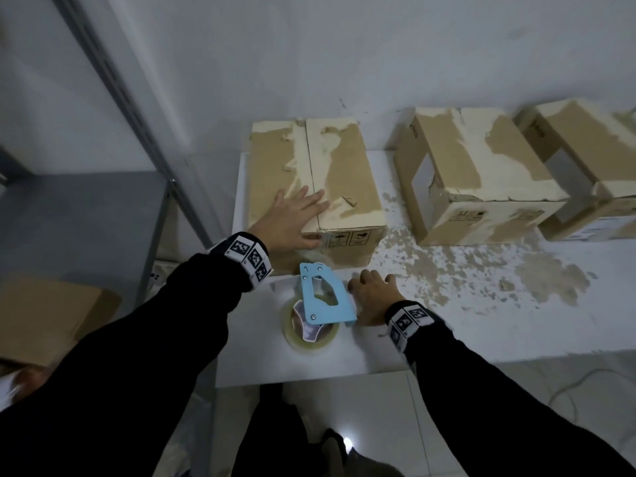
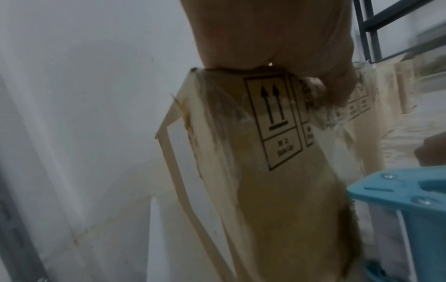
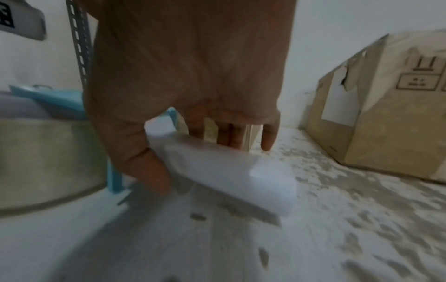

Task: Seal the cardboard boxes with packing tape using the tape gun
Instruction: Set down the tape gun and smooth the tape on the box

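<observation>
The left hand (image 1: 292,218) is lying flat on top of the nearest cardboard box (image 1: 344,173), fingers straight and spread across the centre seam, with the thumb hanging over the near top edge. The flaps of this box are lying closed, so its contents cannot be seen; torn pale patches are showing on its top. The box is standing at the left end of the white table (image 1: 464,321), against the wall. The tape gun (image 1: 323,297), a blue frame carrying a roll of clear tape (image 1: 311,335), is lying on the table just in front of that box. The right hand (image 1: 373,301) is reaching onto the gun's white handle (image 3: 229,167): the thumb and fingers are curling around it, though blur is leaving the firmness of the grip unclear. A second box (image 1: 481,177) and a third box (image 1: 585,156) are standing farther right, each with a rectangular cut-out in its side wall; their interiors are not visible.
</observation>
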